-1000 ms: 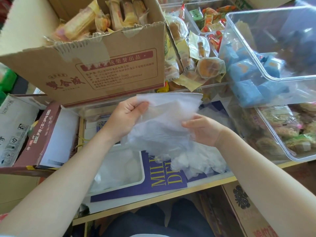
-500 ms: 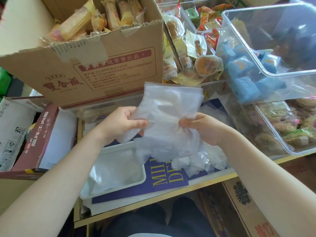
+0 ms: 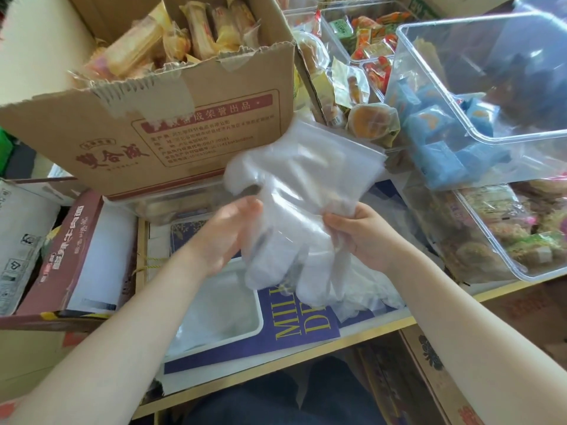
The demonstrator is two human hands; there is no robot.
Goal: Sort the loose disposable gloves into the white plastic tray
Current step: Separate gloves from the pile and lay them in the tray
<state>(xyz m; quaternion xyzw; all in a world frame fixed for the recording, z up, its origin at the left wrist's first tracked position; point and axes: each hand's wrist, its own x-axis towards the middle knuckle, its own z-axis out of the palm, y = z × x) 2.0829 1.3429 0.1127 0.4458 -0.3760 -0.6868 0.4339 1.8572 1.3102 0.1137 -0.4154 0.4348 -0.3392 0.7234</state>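
The right hand is pinching the right edge of a clear glove, which is hanging in the air with its fingers pointing down over the near right corner of the white tray. The left hand is lying flat against the glove's left side, fingers straight. A cardboard box is crowding in just behind, clear bins close on the right.

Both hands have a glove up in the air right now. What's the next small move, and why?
Probably lower the glove down and to the left into the white tray. The right hand pinches its edge, the left hand lies flat against it, and it hangs spread, fingers down, above the tray's right edge. The loose pile still waits to the tray's right.
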